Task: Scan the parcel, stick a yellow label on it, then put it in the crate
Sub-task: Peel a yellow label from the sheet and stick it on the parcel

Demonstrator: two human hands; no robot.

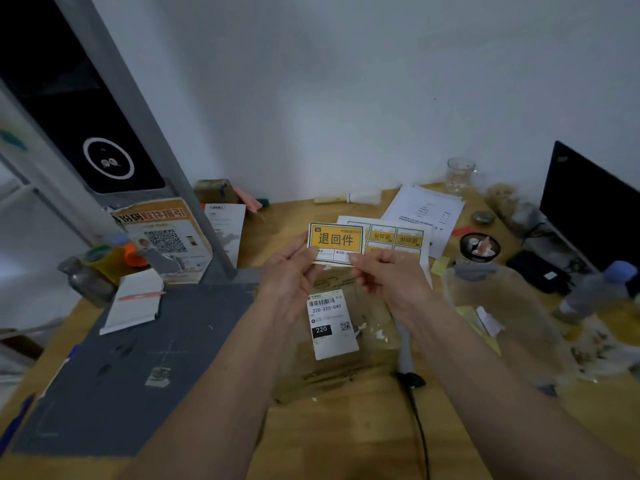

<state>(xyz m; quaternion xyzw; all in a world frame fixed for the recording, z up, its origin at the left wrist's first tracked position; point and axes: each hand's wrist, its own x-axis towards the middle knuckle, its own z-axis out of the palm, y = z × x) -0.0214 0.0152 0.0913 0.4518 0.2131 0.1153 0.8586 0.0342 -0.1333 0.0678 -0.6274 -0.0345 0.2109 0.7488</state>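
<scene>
A yellow label (335, 240) with black characters is held up above the desk, pinched at its lower edge by both hands. My left hand (290, 283) grips its lower left corner and my right hand (388, 282) its lower right edge. Below my hands lies the parcel (346, 351), a brown padded envelope flat on the wooden desk, with a white shipping sticker (333, 323) showing a barcode and "220". A sheet of more yellow labels (398, 237) lies just behind. No crate is in view.
A grey scanning stand base (131, 368) with a slanted post (145, 133) fills the left. A notepad with a pen (135, 303), jars (93, 271), papers (426, 209), a glass cup (460, 174), a pen pot (479, 249), a plastic bottle (595, 289), a monitor (592, 206) and a black cable (419, 427) crowd the desk.
</scene>
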